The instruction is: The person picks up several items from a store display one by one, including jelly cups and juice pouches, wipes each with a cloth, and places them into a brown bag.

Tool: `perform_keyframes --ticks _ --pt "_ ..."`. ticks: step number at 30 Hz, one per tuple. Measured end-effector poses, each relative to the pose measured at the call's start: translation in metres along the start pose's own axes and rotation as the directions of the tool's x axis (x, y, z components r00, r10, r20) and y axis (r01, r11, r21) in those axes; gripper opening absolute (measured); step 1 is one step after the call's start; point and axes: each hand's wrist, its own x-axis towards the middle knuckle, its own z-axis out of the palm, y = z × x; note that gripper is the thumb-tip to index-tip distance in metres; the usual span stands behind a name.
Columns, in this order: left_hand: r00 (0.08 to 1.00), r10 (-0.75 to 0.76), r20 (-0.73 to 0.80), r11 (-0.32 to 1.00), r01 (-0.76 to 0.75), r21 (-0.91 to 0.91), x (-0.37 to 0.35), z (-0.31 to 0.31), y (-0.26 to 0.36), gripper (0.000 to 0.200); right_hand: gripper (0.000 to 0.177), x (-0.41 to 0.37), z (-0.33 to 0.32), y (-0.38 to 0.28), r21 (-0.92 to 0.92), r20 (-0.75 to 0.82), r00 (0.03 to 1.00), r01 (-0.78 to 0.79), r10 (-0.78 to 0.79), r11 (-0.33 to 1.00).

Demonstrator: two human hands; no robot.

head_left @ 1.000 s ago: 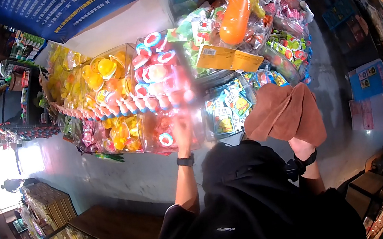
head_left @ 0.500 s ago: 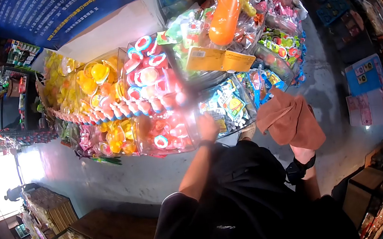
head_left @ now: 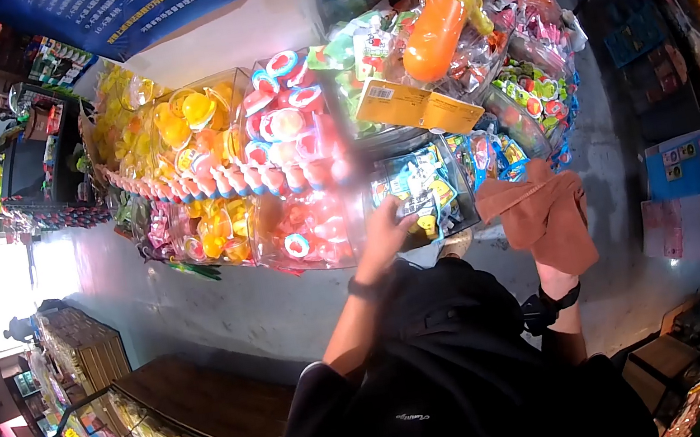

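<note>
Left grip point(head_left: 388, 229) is laid with curled fingers on a toy pack point(head_left: 412, 195) in the clear bin point(head_left: 463, 205); whether it is clamped cannot be told. A brown cloth point(head_left: 542, 215) is clasped in the right grip point(head_left: 554, 278), just beside that bin.

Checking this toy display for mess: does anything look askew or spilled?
The yellow card lies tilted across the toy packets, and the orange toy lies slanted atop them. Nothing looks spilled.
</note>
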Motion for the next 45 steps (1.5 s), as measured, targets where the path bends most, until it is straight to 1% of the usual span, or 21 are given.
perform_keyframes --ticks 3,5,7,9,11,12,14,17,20,22,24,25,28,32,33,36,37,40,41,44,45 --pt "1.0 0.024 0.002 0.896 -0.021 -0.444 -0.029 -0.02 0.051 0.025 0.031 0.011 0.028 -0.008 -0.06 0.076 0.997 -0.009 0.013 0.998" --pt "0.999 -0.022 -0.038 0.829 -0.003 -0.559 -0.049 -0.027 0.087 0.026 0.028 0.018 0.052 -0.014 -0.161 0.167 0.986 0.025 0.002 0.987" --pt "0.996 -0.061 -0.062 0.734 0.002 -0.679 -0.063 -0.026 0.118 0.029 0.024 0.018 0.073 -0.013 -0.279 0.285 0.958 0.127 -0.044 0.952" --pt "0.995 0.0 -0.101 0.718 -0.07 -0.692 -0.076 -0.024 0.139 0.028 0.031 0.012 0.079 0.003 -0.372 0.459 0.867 0.385 -0.193 0.844" --pt "0.994 0.052 -0.098 0.663 -0.108 -0.741 -0.084 -0.022 0.142 0.028 0.043 -0.002 0.073 0.021 -0.484 0.494 0.854 0.428 -0.166 0.764" --pt "0.994 0.075 -0.08 0.686 -0.11 -0.719 -0.086 -0.024 0.142 0.029 0.052 0.005 0.088 0.007 -0.352 0.534 0.825 0.417 -0.186 0.838" --pt "0.991 0.127 -0.045 0.732 -0.124 -0.67 -0.087 -0.029 0.145 0.03 0.065 -0.004 0.103 0.009 -0.238 0.349 0.932 0.186 -0.095 0.953" --pt "0.988 0.152 0.025 0.714 -0.092 -0.694 -0.089 -0.033 0.153 0.029 0.075 -0.003 0.106 0.004 -0.143 0.436 0.899 0.033 0.033 0.989" --pt "0.983 0.181 0.041 0.733 -0.107 -0.672 -0.091 -0.034 0.153 0.029 0.072 0.001 0.1 0.002 -0.24 0.499 0.854 -0.022 0.143 0.971" --pt "0.977 0.21 0.041 0.759 -0.137 -0.636 -0.09 -0.036 0.152 0.033 0.054 0.0 0.099 0.0 -0.32 0.372 0.913 -0.041 0.166 0.947" --pt "0.988 0.149 0.043 0.812 -0.097 -0.575 -0.091 -0.033 0.152 0.045 0.042 0.001 0.09 0.006 -0.358 0.297 0.935 -0.081 0.196 0.93" --pt "0.992 0.116 0.043 0.836 -0.075 -0.543 -0.092 -0.032 0.152 0.051 0.029 0.0 0.091 0.013 -0.337 0.259 0.963 0.021 0.071 0.941" --pt "0.978 0.114 0.176 0.92 -0.037 -0.39 -0.095 -0.035 0.161 0.063 0.027 0.001 0.099 0.001 -0.273 0.215 0.976 0.039 0.022 0.961" --pt "0.99 0.047 0.133 0.96 -0.008 -0.279 -0.099 -0.034 0.145 0.06 0.034 0.002 0.094 0.0 -0.061 0.271 0.957 -0.089 0.102 0.994" --pt "0.991 0.065 0.115 0.947 -0.025 -0.32 -0.1 -0.035 0.146 0.058 0.04 0.0 0.088 0.001 -0.017 0.294 0.938 -0.189 0.186 0.982" --pt "0.993 0.099 0.062 0.909 -0.065 -0.412 -0.099 -0.039 0.152 0.055 0.046 -0.004 0.077 0.006 0.04 0.389 0.89 -0.274 0.237 0.961" --pt "0.994 0.098 0.047 0.903 -0.069 -0.425 -0.1 -0.039 0.157 0.054 0.056 -0.002 0.069 0.007 -0.022 0.477 0.837 -0.292 0.267 0.956" --pt "0.994 0.099 0.035 0.903 -0.075 -0.424 -0.103 -0.043 0.167 0.053 0.063 0.005 0.067 -0.001 -0.156 0.637 0.728 -0.2 0.254 0.967" --pt "0.994 0.101 0.042 0.905 -0.074 -0.42 -0.103 -0.044 0.169 0.053 0.064 0.008 0.063 -0.003 -0.264 0.654 0.701 -0.141 0.284 0.954" --pt "0.984 0.156 0.081 0.912 -0.112 -0.395 -0.103 -0.047 0.172 0.051 0.066 0.001 0.074 -0.014 -0.137 0.479 0.819 -0.285 0.316 0.949" --pt "0.983 0.165 0.08 0.89 -0.114 -0.441 -0.104 -0.046 0.17 0.05 0.067 0.001 0.072 -0.012 -0.051 0.477 0.834 -0.289 0.278 0.956"
